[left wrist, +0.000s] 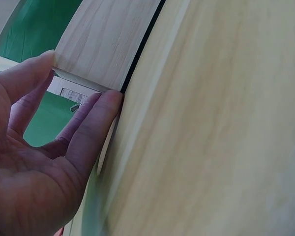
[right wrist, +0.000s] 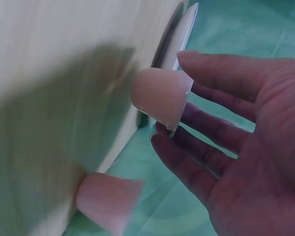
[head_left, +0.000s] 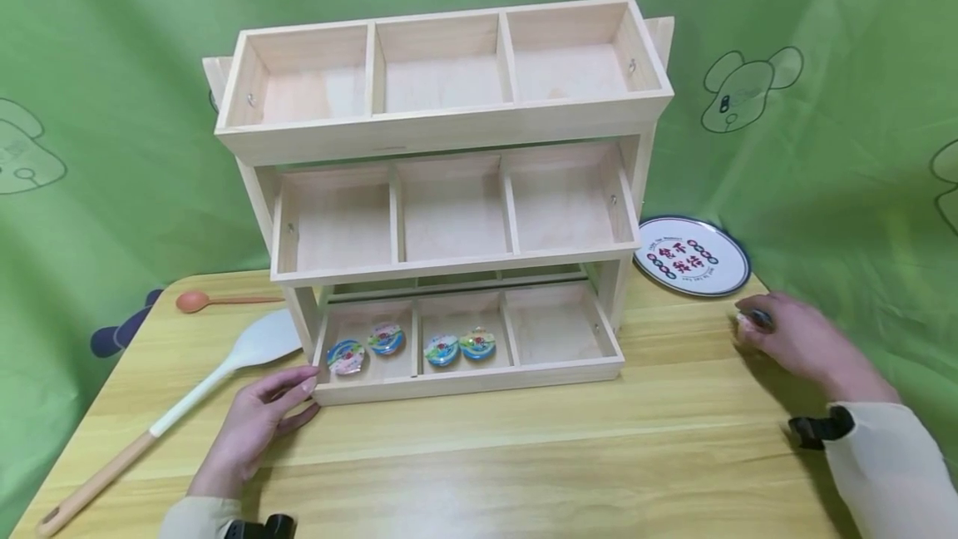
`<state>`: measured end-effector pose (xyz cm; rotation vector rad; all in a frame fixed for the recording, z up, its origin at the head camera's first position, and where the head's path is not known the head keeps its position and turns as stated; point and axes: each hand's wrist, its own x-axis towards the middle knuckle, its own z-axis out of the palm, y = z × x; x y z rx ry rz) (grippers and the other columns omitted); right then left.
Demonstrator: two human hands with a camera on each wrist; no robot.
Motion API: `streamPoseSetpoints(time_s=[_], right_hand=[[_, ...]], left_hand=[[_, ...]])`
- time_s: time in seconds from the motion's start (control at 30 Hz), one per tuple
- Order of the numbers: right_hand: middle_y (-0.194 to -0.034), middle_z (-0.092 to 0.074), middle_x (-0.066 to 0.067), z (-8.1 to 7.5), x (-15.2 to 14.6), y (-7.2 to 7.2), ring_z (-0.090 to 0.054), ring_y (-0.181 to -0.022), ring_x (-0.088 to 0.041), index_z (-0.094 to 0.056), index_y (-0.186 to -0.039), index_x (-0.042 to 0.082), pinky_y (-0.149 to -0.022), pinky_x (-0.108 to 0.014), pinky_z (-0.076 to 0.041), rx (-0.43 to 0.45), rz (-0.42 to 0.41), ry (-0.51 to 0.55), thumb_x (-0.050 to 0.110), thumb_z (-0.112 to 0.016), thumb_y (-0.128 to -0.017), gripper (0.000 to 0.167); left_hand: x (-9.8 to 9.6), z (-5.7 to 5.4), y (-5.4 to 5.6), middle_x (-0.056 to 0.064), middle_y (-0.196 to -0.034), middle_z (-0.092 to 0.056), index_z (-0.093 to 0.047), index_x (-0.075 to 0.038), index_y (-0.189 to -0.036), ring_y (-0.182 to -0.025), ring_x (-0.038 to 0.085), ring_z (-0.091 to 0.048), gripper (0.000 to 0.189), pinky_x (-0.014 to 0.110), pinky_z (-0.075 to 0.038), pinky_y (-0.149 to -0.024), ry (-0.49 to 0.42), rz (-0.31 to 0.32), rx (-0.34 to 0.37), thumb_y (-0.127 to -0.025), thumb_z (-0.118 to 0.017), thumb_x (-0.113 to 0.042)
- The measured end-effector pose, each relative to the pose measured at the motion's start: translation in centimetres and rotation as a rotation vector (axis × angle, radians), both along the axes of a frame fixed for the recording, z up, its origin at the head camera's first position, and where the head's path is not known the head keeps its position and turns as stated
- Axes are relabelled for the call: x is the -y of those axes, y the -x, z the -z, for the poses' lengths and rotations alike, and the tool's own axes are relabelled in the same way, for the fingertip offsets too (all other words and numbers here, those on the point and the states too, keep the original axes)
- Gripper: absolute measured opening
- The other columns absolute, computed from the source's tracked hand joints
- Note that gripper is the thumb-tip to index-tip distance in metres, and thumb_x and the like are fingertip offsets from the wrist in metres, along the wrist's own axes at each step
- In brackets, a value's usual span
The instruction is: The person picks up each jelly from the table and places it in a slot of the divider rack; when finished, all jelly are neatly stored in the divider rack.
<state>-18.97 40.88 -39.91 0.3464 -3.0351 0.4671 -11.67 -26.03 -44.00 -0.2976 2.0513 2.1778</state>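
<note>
A three-tier wooden shelf [head_left: 441, 125] stands on the table, each tier split into compartments. My left hand [head_left: 258, 422] grips the front left corner of its bottom tray [head_left: 471, 383], thumb and fingers on opposite edges of the end in the left wrist view. Two small lidded jelly cups [head_left: 386, 338] lie in that tray's left compartment and two more cups [head_left: 478, 343] in the middle one. At the right of the table, my right hand [head_left: 804, 339] pinches a pinkish jelly cup [right wrist: 160, 93] between thumb and fingers. Another pinkish cup [right wrist: 108, 199] is below it, slightly blurred.
Behind the right hand, a white plate [head_left: 692, 256] with red lettering lies beside the shelf. A white spatula [head_left: 190, 393] with a wooden handle and an orange spoon [head_left: 196, 301] lie on the left. Green cloth [head_left: 816, 165] hangs around the table [head_left: 561, 460].
</note>
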Motion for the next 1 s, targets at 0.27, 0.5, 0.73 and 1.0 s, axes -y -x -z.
streamPoseSetpoints(time_s=[0.27,0.5,0.73,1.0], right_hand=[[-0.111,-0.057,-0.033,-0.5,1.2,-0.9,-0.054,-0.099,-0.053,-0.06,-0.12,-0.008,-0.081,-0.068,-0.047,-0.068,-0.067,-0.01,0.009,-0.07,-0.089,0.037],[-0.112,-0.058,-0.03,-0.7,2.2,-1.7,-0.056,-0.099,-0.051,-0.061,-0.12,-0.007,-0.081,-0.067,-0.048,-0.049,-0.087,-0.011,0.009,-0.071,-0.088,0.037],[-0.114,-0.058,-0.03,-1.1,3.5,-2.5,-0.055,-0.102,-0.053,-0.062,-0.12,-0.007,-0.084,-0.069,-0.048,-0.032,-0.117,0.006,0.007,-0.074,-0.085,0.039],[-0.119,-0.057,-0.031,-1.8,4.6,-3.1,-0.053,-0.106,-0.054,-0.062,-0.121,-0.003,-0.087,-0.07,-0.046,0.009,-0.114,-0.002,0.011,-0.074,-0.086,0.04]], left_hand=[[0.0,0.1,0.0,0.012,-0.123,-0.053,-0.062,0.008,-0.124,-0.104,0.018,-0.064,0.035,0.039,-0.054,-0.095,-0.015,-0.001,-0.016,-0.093,-0.068,-0.007],[0.0,0.0,0.0,0.009,-0.12,-0.055,-0.065,0.003,-0.122,-0.103,0.017,-0.064,0.03,0.039,-0.055,-0.095,-0.017,-0.005,-0.021,-0.093,-0.068,-0.007],[0.0,0.0,0.0,0.009,-0.12,-0.055,-0.066,0.002,-0.121,-0.104,0.016,-0.063,0.028,0.039,-0.054,-0.095,-0.02,-0.006,-0.021,-0.093,-0.067,-0.006],[0.0,0.1,0.0,0.011,-0.122,-0.053,-0.063,0.007,-0.123,-0.104,0.018,-0.063,0.034,0.039,-0.054,-0.095,-0.014,0.0,-0.02,-0.093,-0.068,-0.008]])
